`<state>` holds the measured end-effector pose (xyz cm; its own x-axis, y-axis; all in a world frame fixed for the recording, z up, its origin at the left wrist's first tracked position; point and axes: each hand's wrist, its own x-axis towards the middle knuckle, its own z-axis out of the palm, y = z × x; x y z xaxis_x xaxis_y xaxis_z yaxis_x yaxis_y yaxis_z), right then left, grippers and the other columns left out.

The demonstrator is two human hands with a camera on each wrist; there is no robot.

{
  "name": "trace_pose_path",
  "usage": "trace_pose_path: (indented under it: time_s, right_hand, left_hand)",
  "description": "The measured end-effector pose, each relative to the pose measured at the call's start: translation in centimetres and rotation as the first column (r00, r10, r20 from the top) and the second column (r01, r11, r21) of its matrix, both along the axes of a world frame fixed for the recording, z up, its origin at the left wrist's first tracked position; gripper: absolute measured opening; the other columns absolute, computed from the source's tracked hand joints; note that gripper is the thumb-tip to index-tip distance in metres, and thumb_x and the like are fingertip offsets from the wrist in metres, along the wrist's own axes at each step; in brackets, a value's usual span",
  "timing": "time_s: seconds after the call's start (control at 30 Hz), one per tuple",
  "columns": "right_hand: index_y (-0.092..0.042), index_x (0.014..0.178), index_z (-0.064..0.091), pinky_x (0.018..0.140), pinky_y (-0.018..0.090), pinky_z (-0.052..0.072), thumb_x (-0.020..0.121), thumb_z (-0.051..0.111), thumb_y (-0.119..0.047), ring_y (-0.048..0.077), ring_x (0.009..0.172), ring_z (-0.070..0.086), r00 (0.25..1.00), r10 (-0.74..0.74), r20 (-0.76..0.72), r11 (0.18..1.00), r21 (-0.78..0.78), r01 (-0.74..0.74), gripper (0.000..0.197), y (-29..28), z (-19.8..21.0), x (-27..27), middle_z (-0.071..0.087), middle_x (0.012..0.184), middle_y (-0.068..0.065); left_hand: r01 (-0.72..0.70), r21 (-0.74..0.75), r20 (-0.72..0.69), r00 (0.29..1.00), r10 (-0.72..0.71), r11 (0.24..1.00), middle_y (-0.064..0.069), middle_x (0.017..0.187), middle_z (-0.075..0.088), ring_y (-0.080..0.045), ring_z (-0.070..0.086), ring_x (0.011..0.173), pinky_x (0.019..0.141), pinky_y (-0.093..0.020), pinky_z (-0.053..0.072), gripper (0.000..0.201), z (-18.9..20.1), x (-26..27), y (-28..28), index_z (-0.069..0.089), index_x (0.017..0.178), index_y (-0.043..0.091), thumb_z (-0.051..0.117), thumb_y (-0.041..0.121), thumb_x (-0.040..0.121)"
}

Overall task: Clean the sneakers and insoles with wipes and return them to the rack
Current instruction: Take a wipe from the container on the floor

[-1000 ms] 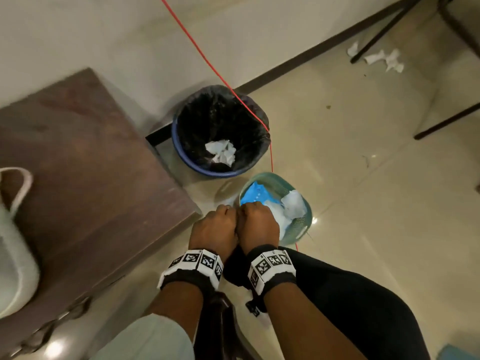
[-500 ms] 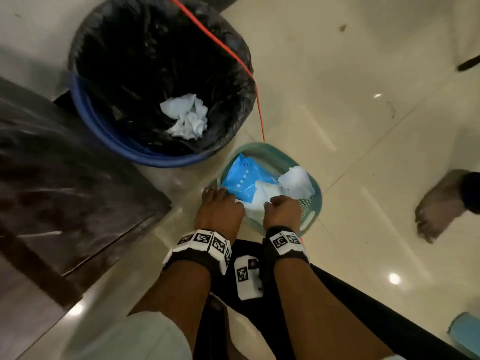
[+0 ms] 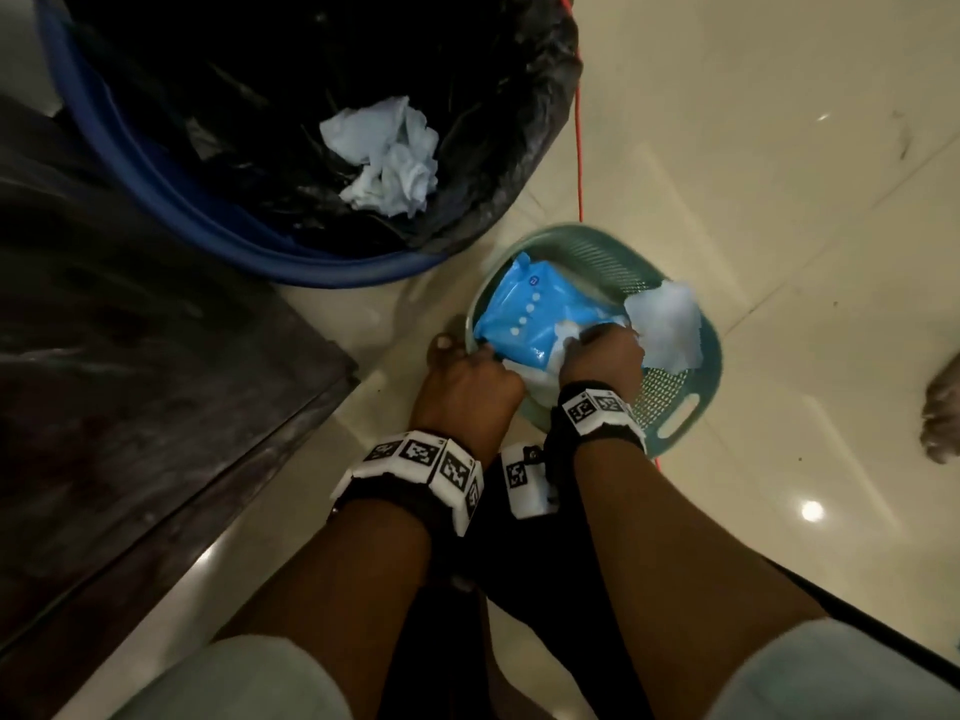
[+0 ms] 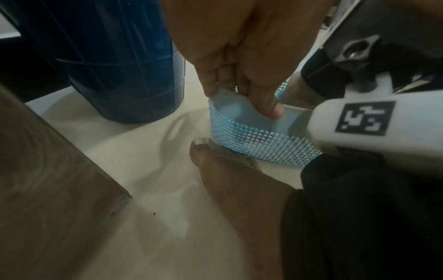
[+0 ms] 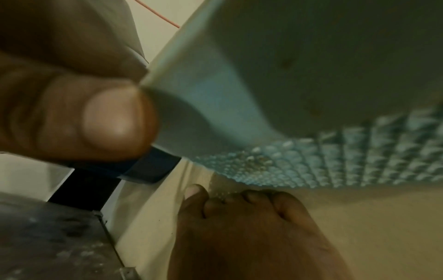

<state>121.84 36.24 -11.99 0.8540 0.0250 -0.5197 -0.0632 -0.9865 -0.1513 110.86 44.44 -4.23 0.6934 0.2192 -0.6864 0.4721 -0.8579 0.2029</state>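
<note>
A teal mesh basket (image 3: 587, 246) sits on the floor and holds a blue wipes pack (image 3: 530, 319) and a loose white wipe (image 3: 665, 324). My left hand (image 3: 467, 381) grips the basket's near-left rim; in the left wrist view its fingers (image 4: 239, 91) curl over that rim (image 4: 239, 113). My right hand (image 3: 602, 356) is over the pack, fingers curled on a white wipe at its opening. In the right wrist view a thumb (image 5: 115, 121) meets the basket's wall (image 5: 215, 94). No sneakers or insoles are in view.
A blue bin with a black liner (image 3: 218, 220) stands just beyond the basket, with crumpled wipes (image 3: 389, 158) inside. A dark wooden table (image 3: 130, 381) is at the left. A red cable (image 3: 579, 148) runs past the basket. My bare feet (image 3: 441, 345) (image 3: 940, 413) rest on the tiled floor.
The head view has dropped closer to the floor. My hands have spread apart: the left stays at the basket's rim, the right has reached further onto the wipes pack.
</note>
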Motion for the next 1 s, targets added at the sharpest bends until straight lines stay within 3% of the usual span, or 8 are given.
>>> trace_pose_path:
  time_s: [0.2, 0.4, 0.57, 0.83, 1.0]
  right_hand:
    - [-0.004, 0.1, 0.07, 0.084, 0.034, 0.048, 0.088, 0.055, -0.015, 0.033, 0.102, 0.061, 1.0, -0.005, -0.014, 0.999, 0.031, 0.006, 0.022, -0.1, 1.0, 0.5, 0.067, 0.106, 0.017]
    - [-0.002, 0.111, 0.062, 0.087, 0.04, 0.051, 0.087, 0.047, -0.024, 0.035, 0.096, 0.063, 0.999, -0.037, -0.003, 0.999, 0.032, 0.037, 0.035, 0.4, 0.7, -0.3, 0.069, 0.098, 0.016]
    - [0.003, 0.095, 0.065, 0.076, 0.031, 0.046, 0.088, 0.051, -0.016, 0.035, 0.096, 0.063, 0.997, -0.006, -0.076, 0.998, 0.059, 0.01, 0.025, -0.1, 1.8, 0.3, 0.067, 0.099, 0.02]
    - [0.007, 0.1, 0.063, 0.07, 0.027, 0.041, 0.086, 0.051, -0.01, 0.036, 0.095, 0.062, 0.987, -0.032, -0.157, 0.998, 0.051, 0.04, 0.025, -0.8, 2.7, 0.8, 0.066, 0.101, 0.023]
    - [-0.001, 0.1, 0.067, 0.076, 0.027, 0.044, 0.089, 0.056, -0.015, 0.032, 0.098, 0.063, 0.995, 0.02, -0.102, 0.999, 0.047, -0.016, 0.021, -0.4, 2.4, 1.1, 0.068, 0.102, 0.017]
  left_hand:
    - [-0.049, 0.019, 0.046, 0.998, 0.048, 0.999, -0.006, 0.11, 0.062, -0.028, 0.057, 0.105, 0.098, -0.038, 0.039, 0.016, 0.3, 0.3, -0.1, 0.067, 0.097, 0.016, 0.054, 0.018, 0.088]
    - [-0.034, 0.012, 0.051, 0.998, 0.033, 0.999, -0.005, 0.109, 0.062, -0.027, 0.058, 0.104, 0.098, -0.039, 0.039, 0.015, 0.1, 0.2, -0.2, 0.067, 0.094, 0.017, 0.052, 0.019, 0.09]
    - [-0.076, 0.003, 0.037, 0.996, 0.075, 0.997, -0.004, 0.103, 0.065, -0.027, 0.061, 0.097, 0.098, -0.038, 0.039, 0.012, 0.2, 0.3, -0.3, 0.066, 0.09, 0.017, 0.053, 0.018, 0.088]
    - [-0.081, -0.019, -0.001, 0.997, 0.081, 0.997, -0.007, 0.114, 0.059, -0.03, 0.052, 0.112, 0.1, -0.041, 0.037, 0.016, 0.4, 0.6, -0.3, 0.064, 0.103, 0.016, 0.053, 0.016, 0.092]
    - [-0.093, -0.025, -0.021, 0.995, 0.093, 0.995, -0.009, 0.115, 0.058, -0.03, 0.053, 0.111, 0.098, -0.043, 0.038, 0.018, 0.1, 0.9, -0.1, 0.064, 0.107, 0.014, 0.053, 0.014, 0.092]
